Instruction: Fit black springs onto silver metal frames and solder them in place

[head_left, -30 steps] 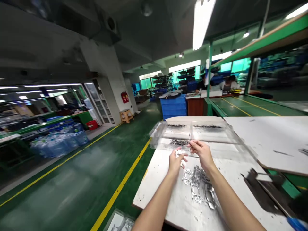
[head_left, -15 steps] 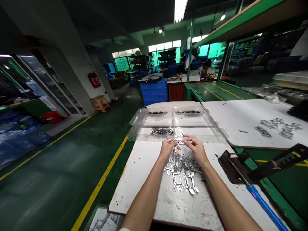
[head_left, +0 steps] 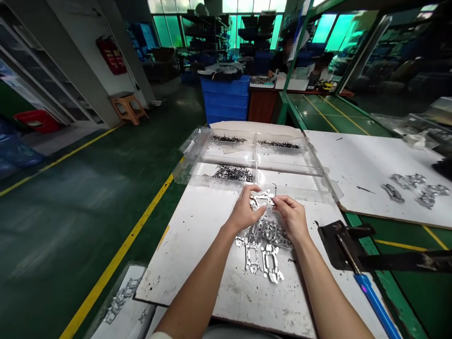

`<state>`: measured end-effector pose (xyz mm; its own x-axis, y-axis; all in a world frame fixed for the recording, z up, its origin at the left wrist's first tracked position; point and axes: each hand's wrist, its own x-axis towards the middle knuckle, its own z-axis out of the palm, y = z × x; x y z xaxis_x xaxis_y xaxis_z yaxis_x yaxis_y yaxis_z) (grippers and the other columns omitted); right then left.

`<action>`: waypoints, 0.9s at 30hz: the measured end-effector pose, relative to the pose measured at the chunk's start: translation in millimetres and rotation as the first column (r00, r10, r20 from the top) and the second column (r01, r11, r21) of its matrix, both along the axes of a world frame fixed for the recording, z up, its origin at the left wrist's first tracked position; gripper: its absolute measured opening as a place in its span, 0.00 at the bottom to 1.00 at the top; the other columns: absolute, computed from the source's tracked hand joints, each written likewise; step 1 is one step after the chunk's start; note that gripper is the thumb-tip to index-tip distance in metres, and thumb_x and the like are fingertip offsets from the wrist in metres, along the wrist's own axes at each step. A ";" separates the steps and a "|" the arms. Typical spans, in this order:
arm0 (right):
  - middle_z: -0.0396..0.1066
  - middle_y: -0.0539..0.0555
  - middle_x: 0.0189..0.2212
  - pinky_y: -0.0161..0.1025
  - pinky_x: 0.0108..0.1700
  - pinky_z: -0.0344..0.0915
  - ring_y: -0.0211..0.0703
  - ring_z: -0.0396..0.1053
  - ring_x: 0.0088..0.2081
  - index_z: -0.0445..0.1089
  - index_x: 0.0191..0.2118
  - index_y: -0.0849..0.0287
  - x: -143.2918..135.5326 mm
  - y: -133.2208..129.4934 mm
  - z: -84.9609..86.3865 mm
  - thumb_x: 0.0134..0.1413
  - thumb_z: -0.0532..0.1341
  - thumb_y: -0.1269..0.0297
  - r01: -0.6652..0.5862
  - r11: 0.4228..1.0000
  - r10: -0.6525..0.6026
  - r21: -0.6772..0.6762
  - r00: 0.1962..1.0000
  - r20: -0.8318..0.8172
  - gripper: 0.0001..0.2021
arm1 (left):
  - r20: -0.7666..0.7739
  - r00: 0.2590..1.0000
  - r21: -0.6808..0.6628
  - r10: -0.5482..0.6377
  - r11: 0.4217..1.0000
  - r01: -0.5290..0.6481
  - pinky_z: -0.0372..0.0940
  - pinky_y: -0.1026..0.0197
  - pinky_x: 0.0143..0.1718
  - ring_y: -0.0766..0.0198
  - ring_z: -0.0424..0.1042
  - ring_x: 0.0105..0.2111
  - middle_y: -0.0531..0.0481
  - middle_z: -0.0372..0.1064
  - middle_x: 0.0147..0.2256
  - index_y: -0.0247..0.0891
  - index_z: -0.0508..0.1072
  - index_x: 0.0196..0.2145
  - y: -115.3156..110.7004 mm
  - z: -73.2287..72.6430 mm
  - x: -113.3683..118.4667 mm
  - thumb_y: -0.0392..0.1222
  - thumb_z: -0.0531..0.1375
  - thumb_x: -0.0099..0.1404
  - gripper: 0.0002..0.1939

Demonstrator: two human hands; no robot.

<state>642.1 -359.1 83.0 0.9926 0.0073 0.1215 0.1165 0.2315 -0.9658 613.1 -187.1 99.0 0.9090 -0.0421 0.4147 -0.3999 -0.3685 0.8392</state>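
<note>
My left hand (head_left: pixel 243 213) grips a small silver metal frame (head_left: pixel 261 199) between thumb and fingers, above the white table. At the frame's right end, my right hand (head_left: pixel 293 218) pinches a thin black wire-like piece (head_left: pixel 275 188), whose hooked tip sticks up. Whether that piece is seated in the frame I cannot tell. Below my hands lies a heap of similar silver frames (head_left: pixel 271 263), partly covered by them. Just beyond is a clear divided tray (head_left: pixel 256 162), with tangled thin black pieces (head_left: pixel 233 173) in several compartments.
A blue-handled tool (head_left: pixel 374 301) with a metal shaft rests on a black bracket (head_left: pixel 335 242) at right. More silver frames (head_left: pixel 425 195) lie on the right-hand board. Blue crates (head_left: pixel 226 96) stand behind the table. Frames sit in a box (head_left: pixel 122 296) at lower left.
My view has tipped downward. The left hand has turned the silver frame so it lies more level, and the right fingers have closed in at its right end.
</note>
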 end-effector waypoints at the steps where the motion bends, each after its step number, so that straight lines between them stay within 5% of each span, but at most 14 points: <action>1: 0.72 0.50 0.28 0.38 0.35 0.63 0.39 0.65 0.29 0.78 0.32 0.57 0.2 -0.7 0.4 0.43 0.74 0.55 0.002 0.999 -0.001 0.040 1.000 -0.025 0.13 | 0.021 1.000 0.068 0.006 0.998 -0.007 0.67 0.56 0.47 0.56 0.69 0.49 0.44 0.65 0.52 0.41 0.67 0.50 -1.4 -0.6 -0.8 0.40 0.64 0.61 0.20; 5: 0.73 0.51 0.32 0.39 0.35 0.65 0.38 0.66 0.29 0.77 0.32 0.57 -2.3 -0.2 4.0 0.43 0.74 0.56 -0.036 0.992 0.043 0.118 0.997 -0.059 0.12 | 0.133 0.990 0.228 0.035 0.972 -0.065 0.66 0.53 0.51 0.55 0.70 0.50 0.46 0.70 0.47 0.40 0.70 0.42 -7.9 -7.8 -0.5 0.40 0.60 0.66 0.07; 9: 0.72 0.51 0.34 0.36 0.31 0.64 0.38 0.67 0.32 0.75 0.32 0.56 -3.6 0.5 6.6 0.46 0.72 0.58 -0.014 0.972 0.023 0.235 0.999 -0.034 0.10 | 0.118 0.989 0.170 0.090 0.979 -0.110 0.65 0.51 0.51 0.53 0.71 0.51 0.43 0.73 0.47 0.39 0.70 0.41 -11.9 -13.8 0.2 0.44 0.56 0.71 0.07; 13: 0.69 0.47 0.29 0.32 0.25 0.60 0.32 0.60 0.25 0.73 0.31 0.55 -2.8 -3.1 8.0 0.44 0.73 0.61 0.034 0.935 -0.026 0.353 0.999 -0.030 0.10 | -0.114 0.990 -0.149 0.088 0.983 -0.105 0.66 0.60 0.31 0.60 0.75 0.32 0.45 0.76 0.37 0.39 0.66 0.41 -12.6 -14.3 3.7 0.51 0.52 0.73 0.13; 16: 0.64 0.46 0.22 0.33 0.22 0.56 0.31 0.56 0.20 0.72 0.30 0.56 -5.7 -3.4 9.6 0.45 0.73 0.60 -0.054 0.955 0.061 0.292 0.998 -0.015 0.10 | -0.182 0.982 -0.470 -0.053 0.882 -0.040 0.61 0.65 0.23 0.66 0.72 0.24 0.46 0.77 0.36 0.40 0.60 0.41 -11.1 -14.8 9.6 0.53 0.57 0.69 0.15; 18: 0.64 0.46 0.21 0.33 0.21 0.57 0.32 0.58 0.19 0.72 0.30 0.56 -9.1 -1.7 11.0 0.45 0.72 0.59 -0.102 0.964 0.110 0.248 0.994 -0.019 0.11 | -0.195 0.970 -0.556 -0.146 0.831 0.013 0.59 0.66 0.21 0.68 0.70 0.20 0.48 0.77 0.33 0.40 0.59 0.41 -9.7 -16.2 12.6 0.52 0.61 0.66 0.18; 22: 0.69 0.47 0.21 0.33 0.19 0.58 0.34 0.62 0.18 0.70 0.30 0.57 -13.7 1.4 13.0 0.45 0.73 0.60 -0.149 0.969 0.158 0.198 0.987 -0.027 0.12 | -0.223 0.965 -0.490 -0.137 0.872 0.010 0.60 0.66 0.24 0.68 0.68 0.20 0.53 0.71 0.26 0.37 0.65 0.41 -9.3 -20.0 12.9 0.50 0.67 0.60 0.19; 27: 0.73 0.49 0.23 0.33 0.17 0.60 0.35 0.64 0.16 0.70 0.31 0.57 -12.2 1.6 11.2 0.46 0.72 0.60 -0.215 0.961 0.215 0.175 0.976 0.015 0.12 | -0.228 0.960 -0.432 -0.162 0.900 0.049 0.59 0.65 0.28 0.68 0.65 0.26 0.51 0.69 0.29 0.33 0.72 0.35 -13.2 -17.1 10.7 0.47 0.69 0.58 0.16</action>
<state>629.9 -357.5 94.1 0.9704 0.1995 0.1361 0.0419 0.4158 -0.9085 623.7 -200.2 82.0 0.9849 -0.0180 0.1723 -0.1706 0.0721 0.9827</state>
